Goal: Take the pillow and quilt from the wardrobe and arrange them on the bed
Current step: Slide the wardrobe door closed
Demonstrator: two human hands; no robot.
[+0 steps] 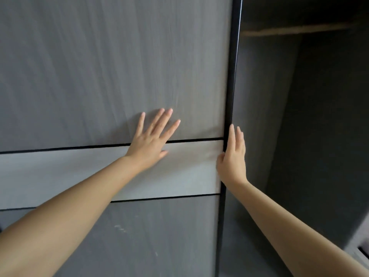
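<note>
A grey wood-grain sliding wardrobe door (99,76) with a paler band across its middle fills the left of the head view. My left hand (151,140) lies flat on the door, fingers spread. My right hand (232,156) rests against the door's black right edge (231,76), thumb on the front and fingers along the side. To the right the wardrobe stands partly uncovered, with a dark interior (309,136). No pillow or quilt shows.
A wooden shelf edge (295,30) crosses the top of the uncovered section. A lighter ledge (361,250) shows at the bottom right corner.
</note>
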